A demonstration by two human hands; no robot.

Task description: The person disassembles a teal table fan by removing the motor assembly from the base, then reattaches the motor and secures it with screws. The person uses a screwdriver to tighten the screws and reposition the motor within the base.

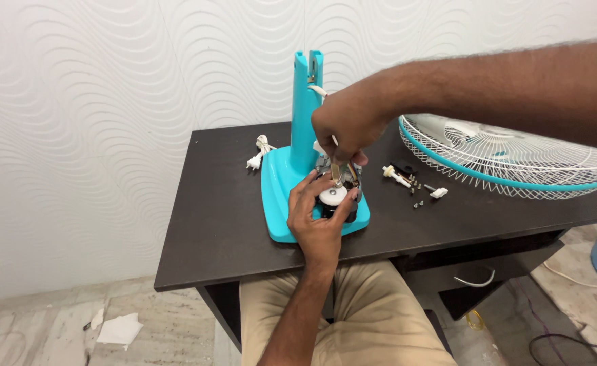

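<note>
the small fan motor (334,198), a dark body with a white round cap facing up, sits on the turquoise stand base (279,196) near the middle of the dark table (210,224), just at the foot of the upright turquoise column (306,112). the left hand (316,218) comes at it from 6 o'clock and is wrapped around it, fingers curled over the left and right sides, so this hand is the nearer one and is touching it. the right hand (344,125) reaches in from 2 o'clock, directly above the motor, closed in a pinch on a slim metal tool (337,171) whose long axis runs nearly straight down, tip meeting the motor's top at about 12 o'clock of the white cap. whether the tip is seated in anything cannot be told. out at 3 o'clock lie small screws and white fittings (412,184), apart from the base, and beyond them the white wire fan guard (515,159) with its turquoise rim. at 10 o'clock a white plug and cord (260,152) rest beside the base.
</note>
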